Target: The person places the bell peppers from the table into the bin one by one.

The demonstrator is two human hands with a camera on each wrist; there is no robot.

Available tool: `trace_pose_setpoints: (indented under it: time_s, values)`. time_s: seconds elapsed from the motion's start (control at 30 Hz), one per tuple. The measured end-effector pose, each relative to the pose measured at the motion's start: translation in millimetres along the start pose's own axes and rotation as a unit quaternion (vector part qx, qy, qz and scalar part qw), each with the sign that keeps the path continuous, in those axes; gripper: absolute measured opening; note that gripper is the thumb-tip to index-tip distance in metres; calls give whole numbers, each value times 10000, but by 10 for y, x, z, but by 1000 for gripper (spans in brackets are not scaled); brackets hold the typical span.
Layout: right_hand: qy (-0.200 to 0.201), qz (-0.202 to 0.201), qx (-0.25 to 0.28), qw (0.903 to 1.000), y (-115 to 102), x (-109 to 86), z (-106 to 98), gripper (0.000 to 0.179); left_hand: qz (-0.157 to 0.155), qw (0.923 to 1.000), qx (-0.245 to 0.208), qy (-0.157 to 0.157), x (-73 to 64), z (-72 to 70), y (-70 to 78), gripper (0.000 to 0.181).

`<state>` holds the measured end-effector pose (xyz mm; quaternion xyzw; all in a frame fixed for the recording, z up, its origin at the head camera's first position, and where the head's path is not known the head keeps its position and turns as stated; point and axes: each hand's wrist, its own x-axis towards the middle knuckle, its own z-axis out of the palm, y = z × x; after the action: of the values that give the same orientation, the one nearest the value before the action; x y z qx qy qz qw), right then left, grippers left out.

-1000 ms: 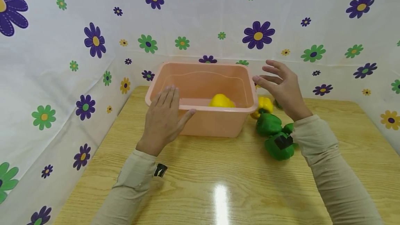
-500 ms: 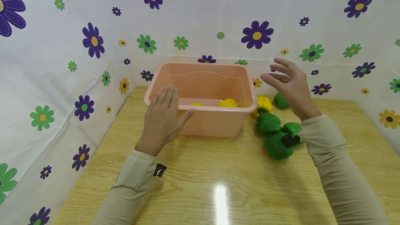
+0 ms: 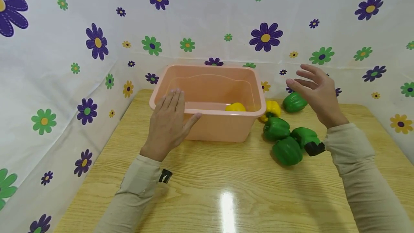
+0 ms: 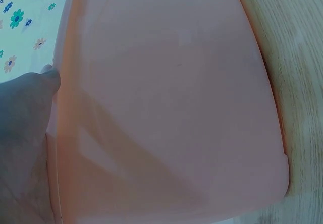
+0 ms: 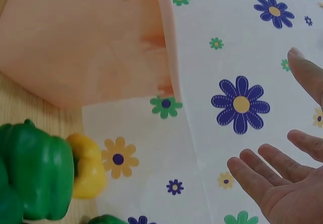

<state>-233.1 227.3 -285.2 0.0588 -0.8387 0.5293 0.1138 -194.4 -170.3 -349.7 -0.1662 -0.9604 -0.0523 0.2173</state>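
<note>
A glossy yellow bell pepper [image 3: 236, 107] lies inside the rectangular peach plastic bin [image 3: 223, 127]; its near wall may hide others. The left hand [image 3: 168, 121] rests straight-fingered on the bin. The right hand [image 3: 318, 91], spread and holding nothing, hangs near a smooth green bell pepper [image 3: 294, 102] on the surface [image 3: 194, 182]. Loading seems in hand; grasping another pepper looks called for.

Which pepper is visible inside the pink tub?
The yellow pepper in the pink tub, right side; the other visible peppers, one yellow, the rest green, lie outside on the table.

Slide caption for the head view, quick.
Left hand on the rim of a pink tub, yellow pepper inside; empty right hand raised near four green peppers.
</note>
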Motion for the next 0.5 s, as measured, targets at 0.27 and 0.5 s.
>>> trace_pose_setpoints:
  time_s: [0.27, 0.5]
  values:
    - [-52, 168, -294, 9994, 169, -43, -162, 77, -8, 10000, -34, -23, 4, 4, -2, 91]
    - [-150, 250, -565, 9980, 302, -101, -270, 76, 27, 10000, 5, 33, 7, 14, -3, 90]
